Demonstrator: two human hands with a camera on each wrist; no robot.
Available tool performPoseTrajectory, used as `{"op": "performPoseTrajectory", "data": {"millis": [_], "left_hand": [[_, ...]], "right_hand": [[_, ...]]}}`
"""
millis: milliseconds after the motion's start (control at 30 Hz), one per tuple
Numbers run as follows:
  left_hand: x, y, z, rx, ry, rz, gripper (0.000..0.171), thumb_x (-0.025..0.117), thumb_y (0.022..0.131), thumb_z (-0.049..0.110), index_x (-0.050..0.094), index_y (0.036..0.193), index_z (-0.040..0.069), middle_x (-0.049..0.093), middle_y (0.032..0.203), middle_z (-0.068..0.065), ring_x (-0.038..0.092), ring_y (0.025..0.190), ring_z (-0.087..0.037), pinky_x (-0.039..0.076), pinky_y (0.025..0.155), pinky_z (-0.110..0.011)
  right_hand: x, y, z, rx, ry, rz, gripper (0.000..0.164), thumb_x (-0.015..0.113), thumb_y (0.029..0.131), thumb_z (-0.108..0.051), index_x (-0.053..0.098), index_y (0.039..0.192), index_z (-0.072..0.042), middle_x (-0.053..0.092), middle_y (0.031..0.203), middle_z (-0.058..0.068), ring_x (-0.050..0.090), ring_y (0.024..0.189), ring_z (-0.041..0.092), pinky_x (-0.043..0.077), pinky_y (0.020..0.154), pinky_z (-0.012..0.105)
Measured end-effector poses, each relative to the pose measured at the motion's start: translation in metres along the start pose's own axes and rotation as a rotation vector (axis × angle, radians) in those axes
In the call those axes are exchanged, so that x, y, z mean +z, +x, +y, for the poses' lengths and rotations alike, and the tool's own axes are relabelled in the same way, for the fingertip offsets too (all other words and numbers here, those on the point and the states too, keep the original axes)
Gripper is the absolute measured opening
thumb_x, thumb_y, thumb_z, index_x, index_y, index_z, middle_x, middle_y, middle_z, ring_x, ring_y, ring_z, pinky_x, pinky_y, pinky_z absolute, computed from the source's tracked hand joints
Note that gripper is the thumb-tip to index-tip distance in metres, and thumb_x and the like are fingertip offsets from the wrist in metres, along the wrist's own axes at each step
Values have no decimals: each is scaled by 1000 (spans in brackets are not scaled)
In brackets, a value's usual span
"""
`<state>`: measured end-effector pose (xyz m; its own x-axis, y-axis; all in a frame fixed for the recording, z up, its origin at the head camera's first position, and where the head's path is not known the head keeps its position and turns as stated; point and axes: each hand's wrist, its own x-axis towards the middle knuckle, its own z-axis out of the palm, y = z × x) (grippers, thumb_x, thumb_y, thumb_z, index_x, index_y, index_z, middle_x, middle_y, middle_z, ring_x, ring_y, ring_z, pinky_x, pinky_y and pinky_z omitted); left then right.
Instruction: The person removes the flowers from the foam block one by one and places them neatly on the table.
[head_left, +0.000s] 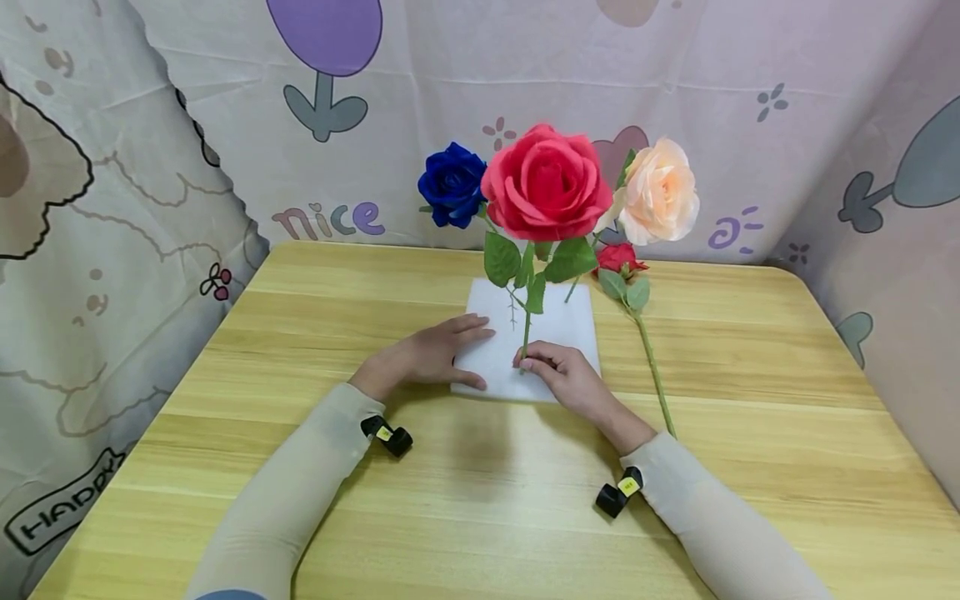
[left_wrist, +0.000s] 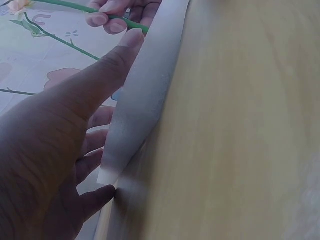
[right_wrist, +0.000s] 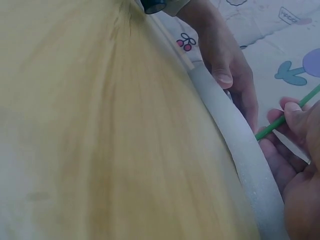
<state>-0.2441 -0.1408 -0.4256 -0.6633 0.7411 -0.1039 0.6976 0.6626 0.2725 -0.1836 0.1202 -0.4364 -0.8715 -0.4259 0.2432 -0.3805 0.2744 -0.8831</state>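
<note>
A white foam block (head_left: pixel 558 329) lies on the wooden table (head_left: pixel 480 500). My left hand (head_left: pixel 438 352) rests on its left side, fingers straight on top and the thumb along the front edge (left_wrist: pixel 150 85). My right hand (head_left: pixel 555 371) pinches the green stem (head_left: pixel 525 333) of a big red rose (head_left: pixel 547 193), which stands upright at the block's front part. In the right wrist view the stem (right_wrist: pixel 287 117) runs between my fingertips (right_wrist: pixel 295 112) down to the foam (right_wrist: pixel 245 150). A blue rose (head_left: pixel 452 185) and a peach rose (head_left: pixel 660 202) rise behind it.
A small red rosebud (head_left: pixel 618 257) lies on the table right of the block, its long stem (head_left: pixel 654 367) running toward the front. Patterned cloth (head_left: pixel 112 208) hangs around the table on three sides. Black wrist cameras (head_left: pixel 390 435) sit on both sleeves.
</note>
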Motion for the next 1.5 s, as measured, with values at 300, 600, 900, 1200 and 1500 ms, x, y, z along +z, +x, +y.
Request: {"op": "performPoseTrajectory", "data": {"millis": [300, 600, 900, 1200, 1500], "left_hand": [[0, 0, 0, 11, 9, 15, 92, 63, 83, 66, 35, 153, 12, 24, 159, -11, 22, 146, -28, 23, 117, -37], [-2, 0, 0, 7, 7, 20, 92, 63, 83, 66, 35, 153, 12, 24, 159, -11, 22, 146, -29, 23, 116, -38], [-3, 0, 1, 7, 10, 22, 92, 64, 83, 65, 35, 153, 12, 24, 159, -12, 22, 145, -30, 23, 116, -39], [-2, 0, 2, -15, -9, 0, 93, 65, 83, 65, 34, 153, 13, 23, 160, -10, 20, 146, -28, 21, 117, -37], [-1, 0, 4, -41, -13, -22, 95, 59, 81, 72, 33, 154, 16, 20, 161, -7, 18, 147, -25, 21, 117, -37]], "right_hand": [[-2, 1, 1, -37, 58, -4, 15, 56, 100, -10, 71, 102, -7, 70, 102, 1, 63, 100, 17, 51, 89, 29], [-5, 2, -10, -7, 151, 6, 18, 49, 101, 1, 66, 101, 5, 69, 99, 17, 63, 99, 17, 53, 88, 32], [-5, -1, -22, -38, 136, 17, 16, 50, 100, 3, 66, 101, 6, 68, 97, 18, 63, 92, 18, 52, 83, 26], [-2, 0, 0, -77, 184, 50, 22, 52, 101, -2, 61, 116, 11, 69, 96, 16, 65, 92, 19, 55, 84, 33], [-4, -1, -3, -97, 207, 83, 23, 52, 100, 2, 58, 119, 13, 69, 95, 22, 67, 90, 21, 57, 81, 34]]}}
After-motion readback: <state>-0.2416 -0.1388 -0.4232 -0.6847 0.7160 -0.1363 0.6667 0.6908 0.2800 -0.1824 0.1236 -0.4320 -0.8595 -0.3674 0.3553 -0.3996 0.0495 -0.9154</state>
